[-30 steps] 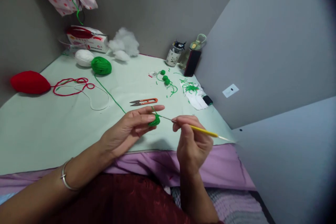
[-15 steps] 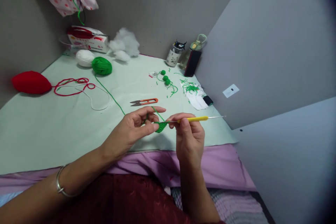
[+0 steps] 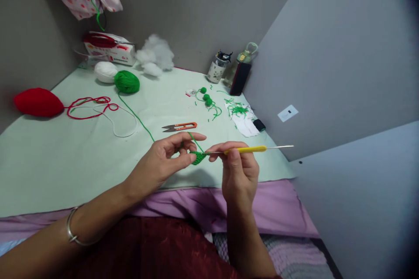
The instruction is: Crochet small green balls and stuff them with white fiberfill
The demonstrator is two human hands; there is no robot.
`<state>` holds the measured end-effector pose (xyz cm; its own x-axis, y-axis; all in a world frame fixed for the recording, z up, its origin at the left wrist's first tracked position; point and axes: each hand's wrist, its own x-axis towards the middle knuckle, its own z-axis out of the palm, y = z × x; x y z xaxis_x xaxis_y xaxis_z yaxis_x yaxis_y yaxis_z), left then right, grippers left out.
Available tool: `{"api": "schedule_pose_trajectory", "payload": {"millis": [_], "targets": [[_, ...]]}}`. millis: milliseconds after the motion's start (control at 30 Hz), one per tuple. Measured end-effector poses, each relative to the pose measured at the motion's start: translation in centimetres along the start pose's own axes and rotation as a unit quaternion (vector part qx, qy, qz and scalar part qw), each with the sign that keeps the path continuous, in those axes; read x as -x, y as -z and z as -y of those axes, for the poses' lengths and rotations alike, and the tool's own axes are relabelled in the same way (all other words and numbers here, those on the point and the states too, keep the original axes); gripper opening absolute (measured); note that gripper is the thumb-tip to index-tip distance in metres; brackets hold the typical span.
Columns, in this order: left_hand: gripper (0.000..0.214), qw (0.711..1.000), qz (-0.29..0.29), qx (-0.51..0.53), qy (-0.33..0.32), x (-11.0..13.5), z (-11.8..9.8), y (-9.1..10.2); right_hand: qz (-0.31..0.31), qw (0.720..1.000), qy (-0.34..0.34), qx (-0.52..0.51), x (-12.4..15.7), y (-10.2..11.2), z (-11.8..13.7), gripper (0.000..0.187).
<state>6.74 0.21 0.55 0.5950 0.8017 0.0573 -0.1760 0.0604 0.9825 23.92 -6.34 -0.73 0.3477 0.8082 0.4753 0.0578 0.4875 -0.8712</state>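
Note:
My left hand (image 3: pixel 163 161) pinches a small green crochet piece (image 3: pixel 198 158) between thumb and fingers, with the index finger stretched out and green yarn (image 3: pixel 137 117) running over it. My right hand (image 3: pixel 238 170) grips a yellow-handled crochet hook (image 3: pixel 248 149), held nearly level, its tip at the green piece. The yarn leads back across the pale green table (image 3: pixel 65 157) to a green yarn ball (image 3: pixel 126 81).
Orange snips (image 3: pixel 180 127) lie just beyond my hands. A red yarn ball (image 3: pixel 38 102), white yarn ball (image 3: pixel 105 72), white stuffing (image 3: pixel 155 54), a box (image 3: pixel 109 50), small green pieces (image 3: pixel 206 97), yarn scraps (image 3: pixel 238 109), a jar (image 3: pixel 218 69) and a bottle (image 3: pixel 240 74) sit farther back. Grey walls close in on the right.
The hook has swung from pointing down-right to nearly level and slid a little right. The green piece has shifted slightly lower in my left fingers.

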Motion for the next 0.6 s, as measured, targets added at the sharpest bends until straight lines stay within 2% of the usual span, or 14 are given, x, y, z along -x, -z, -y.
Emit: {"api": "schedule_pose_trajectory", "payload": {"millis": [400,600], "targets": [[0.033,1.000,-0.004,0.002,-0.006,-0.26,-0.35,-0.13,-0.001,1.000,-0.003,0.015,-0.16,-0.08,-0.02,0.019],[0.034,1.000,0.003,-0.015,-0.013,-0.25,-0.10,-0.05,0.030,0.999,0.018,0.005,-0.27,0.06,0.28,0.018]]}}
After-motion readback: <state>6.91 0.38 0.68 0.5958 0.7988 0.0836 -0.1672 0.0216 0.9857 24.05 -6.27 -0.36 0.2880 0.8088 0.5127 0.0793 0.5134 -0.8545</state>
